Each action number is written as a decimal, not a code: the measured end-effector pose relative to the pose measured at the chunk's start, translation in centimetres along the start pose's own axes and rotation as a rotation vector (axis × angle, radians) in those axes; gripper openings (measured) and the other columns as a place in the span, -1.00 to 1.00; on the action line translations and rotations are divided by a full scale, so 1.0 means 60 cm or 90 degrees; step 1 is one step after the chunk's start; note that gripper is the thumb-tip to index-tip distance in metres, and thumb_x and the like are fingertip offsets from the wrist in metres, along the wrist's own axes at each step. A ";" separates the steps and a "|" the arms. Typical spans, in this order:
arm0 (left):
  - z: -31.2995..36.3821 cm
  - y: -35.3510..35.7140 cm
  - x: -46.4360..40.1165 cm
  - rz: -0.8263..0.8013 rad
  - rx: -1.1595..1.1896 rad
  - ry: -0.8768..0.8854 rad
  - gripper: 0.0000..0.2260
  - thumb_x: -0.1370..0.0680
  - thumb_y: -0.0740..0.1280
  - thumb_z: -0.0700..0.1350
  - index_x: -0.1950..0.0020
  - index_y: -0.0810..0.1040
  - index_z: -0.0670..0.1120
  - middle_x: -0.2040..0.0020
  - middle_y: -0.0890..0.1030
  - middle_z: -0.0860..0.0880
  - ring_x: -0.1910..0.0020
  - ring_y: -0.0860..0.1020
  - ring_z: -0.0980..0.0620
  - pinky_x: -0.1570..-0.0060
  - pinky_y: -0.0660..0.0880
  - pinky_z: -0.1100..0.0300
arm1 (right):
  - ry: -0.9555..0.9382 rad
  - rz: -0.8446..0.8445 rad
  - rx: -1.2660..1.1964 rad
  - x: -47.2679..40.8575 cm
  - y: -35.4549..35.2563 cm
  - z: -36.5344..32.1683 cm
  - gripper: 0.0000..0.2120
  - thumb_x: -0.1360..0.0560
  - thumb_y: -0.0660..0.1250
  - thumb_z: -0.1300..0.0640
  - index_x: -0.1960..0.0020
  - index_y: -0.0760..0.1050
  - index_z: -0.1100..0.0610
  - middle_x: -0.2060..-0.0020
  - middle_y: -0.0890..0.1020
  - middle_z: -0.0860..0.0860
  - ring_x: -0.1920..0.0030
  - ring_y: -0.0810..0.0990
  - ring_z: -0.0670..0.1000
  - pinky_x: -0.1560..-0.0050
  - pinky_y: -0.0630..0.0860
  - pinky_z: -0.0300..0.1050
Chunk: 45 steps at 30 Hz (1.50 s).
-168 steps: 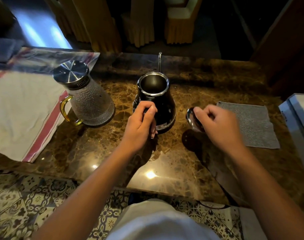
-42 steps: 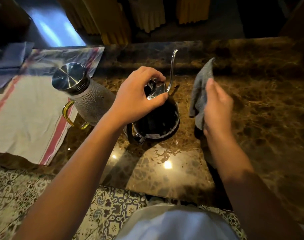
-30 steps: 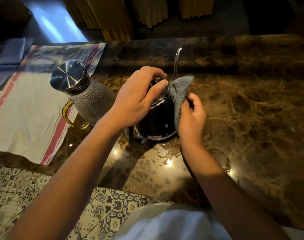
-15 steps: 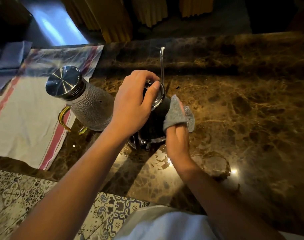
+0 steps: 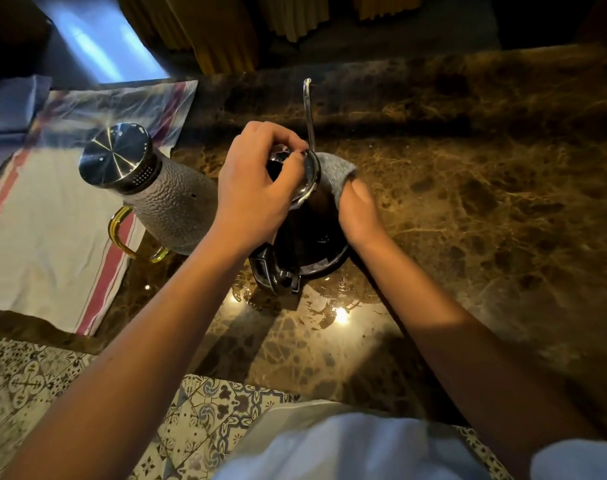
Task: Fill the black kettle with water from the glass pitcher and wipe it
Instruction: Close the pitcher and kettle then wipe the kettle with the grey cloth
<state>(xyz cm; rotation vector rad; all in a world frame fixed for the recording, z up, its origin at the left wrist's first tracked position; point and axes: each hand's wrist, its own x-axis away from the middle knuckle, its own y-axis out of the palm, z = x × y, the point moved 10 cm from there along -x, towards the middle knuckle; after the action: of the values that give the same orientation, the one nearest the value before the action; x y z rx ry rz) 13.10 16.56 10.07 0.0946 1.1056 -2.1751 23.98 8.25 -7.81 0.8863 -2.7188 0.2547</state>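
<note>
The black kettle [image 5: 304, 237] stands on the brown marble counter [image 5: 468, 209], its thin metal spout [image 5: 308, 112] rising behind it. My left hand [image 5: 257, 188] grips the kettle's lid and top rim from above. My right hand [image 5: 359, 213] presses a grey cloth [image 5: 335, 173] against the kettle's upper right side. The textured glass pitcher [image 5: 170, 206], with a steel lid and a yellow handle, stands just left of the kettle.
A white towel with red stripes [image 5: 46, 237] lies on the left of the counter under the pitcher's handle side. Wet patches shine on the counter [image 5: 329, 310] in front of the kettle. Patterned floor tiles [image 5: 25, 386] show below the counter's edge.
My right hand has moved the grey cloth up the kettle's right side to just under the rim. My left hand stays on the lid. The view shifted slightly.
</note>
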 end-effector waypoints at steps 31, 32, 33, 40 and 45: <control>-0.012 0.002 -0.009 0.055 -0.064 -0.031 -0.81 -0.69 0.25 0.00 -0.19 0.54 -0.06 -0.08 0.55 0.05 -0.04 0.45 0.12 0.02 0.29 0.40 | -0.280 0.146 -0.173 0.125 0.010 -0.101 -0.67 -0.72 0.08 0.00 -0.37 0.48 0.06 -0.33 0.59 -0.05 -0.36 0.54 -0.13 -0.38 0.48 -0.10; -0.013 0.003 -0.008 0.054 -0.065 -0.033 -0.81 -0.69 0.25 0.00 -0.20 0.54 -0.06 -0.09 0.55 0.05 -0.05 0.45 0.12 0.02 0.30 0.40 | -0.271 0.158 -0.157 0.112 0.002 -0.099 -0.73 -0.72 0.12 0.01 -0.27 0.50 0.09 -0.24 0.63 -0.03 -0.26 0.59 -0.13 -0.28 0.53 -0.12; -0.013 0.003 -0.008 0.052 -0.065 -0.035 -0.81 -0.69 0.25 0.00 -0.20 0.53 -0.07 -0.09 0.55 0.05 -0.06 0.45 0.12 0.01 0.30 0.41 | -0.264 0.163 -0.137 0.101 -0.003 -0.093 -0.76 -0.71 0.12 0.01 -0.20 0.49 0.11 -0.18 0.64 -0.02 -0.20 0.61 -0.12 -0.21 0.56 -0.11; -0.014 0.001 -0.009 0.051 -0.060 -0.045 -0.79 -0.68 0.24 0.01 -0.21 0.53 -0.07 -0.13 0.58 -0.02 -0.09 0.48 0.07 0.00 0.29 0.40 | -0.218 0.184 0.000 0.086 -0.003 -0.022 -0.39 -0.66 -0.06 -0.20 -0.53 0.40 0.11 -0.49 0.49 0.03 -0.49 0.41 -0.09 -0.51 0.36 0.01; -0.019 -0.001 -0.009 0.060 -0.036 -0.061 -0.80 -0.66 0.24 0.04 -0.18 0.51 -0.05 -0.09 0.59 -0.01 -0.05 0.49 0.07 0.02 0.32 0.36 | -0.425 0.205 0.047 0.149 0.038 -0.134 -0.47 -0.72 0.03 -0.02 -0.57 0.32 0.25 -0.51 0.47 0.14 -0.52 0.44 0.12 -0.45 0.41 0.21</control>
<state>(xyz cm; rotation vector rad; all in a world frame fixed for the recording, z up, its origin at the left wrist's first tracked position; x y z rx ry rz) 13.23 17.75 9.58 0.0171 1.0864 -2.0422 17.29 7.15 2.37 0.6205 -3.4982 0.1335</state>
